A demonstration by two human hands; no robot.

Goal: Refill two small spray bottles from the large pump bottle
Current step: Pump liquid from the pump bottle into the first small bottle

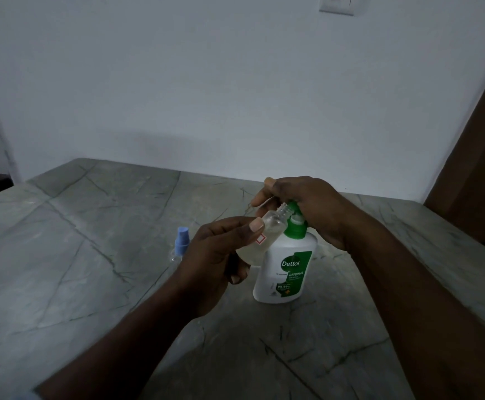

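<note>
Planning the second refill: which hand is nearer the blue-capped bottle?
Left. The left hand, gripping the open bottle, sits just right of the blue-capped bottle; the right hand is farther right, on the green pump.

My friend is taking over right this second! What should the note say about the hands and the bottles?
The left hand grips the small clear bottle, tilted, with its open neck up at the nozzle.
The right hand rests on the green pump head of the large pump bottle, which stands on the stone table.
The second spray bottle stands on the table left of the hands, blue top on.
Done: the held bottle is uncapped and seems partly filled with pale liquid.
Left: finish pumping, cap it (its top is not in view), then refill the second one.
</note>
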